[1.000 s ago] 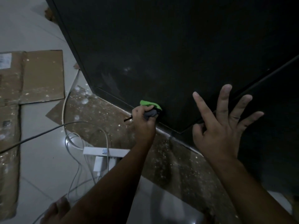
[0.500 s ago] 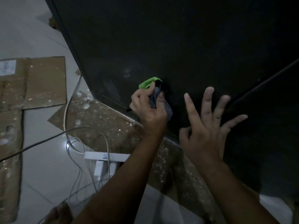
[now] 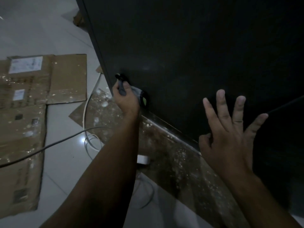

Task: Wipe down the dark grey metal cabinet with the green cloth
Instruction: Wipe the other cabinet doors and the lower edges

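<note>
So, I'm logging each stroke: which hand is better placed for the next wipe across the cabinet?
Left. The left hand grips the cloth against the cabinet near its lower edge; the right hand is spread open, holding nothing.

Pale tiled floor (image 3: pixel 41 30): flattened cardboard (image 3: pixel 24 116), cables (image 3: pixel 84 111), power strip (image 3: pixel 143 159).

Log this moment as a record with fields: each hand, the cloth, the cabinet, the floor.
left hand: grips the bunched green cloth against the cabinet, near its lower left edge
right hand: fingers straight and spread before the cabinet's lower corner; contact unclear
green cloth: mostly hidden in the grip; a grey side and a green sliver show
cabinet: dark grey, faint smudges on its face
floor: flattened cardboard boxes at left, speckled cardboard sheet beneath the cabinet, white cable, dark cable
</note>
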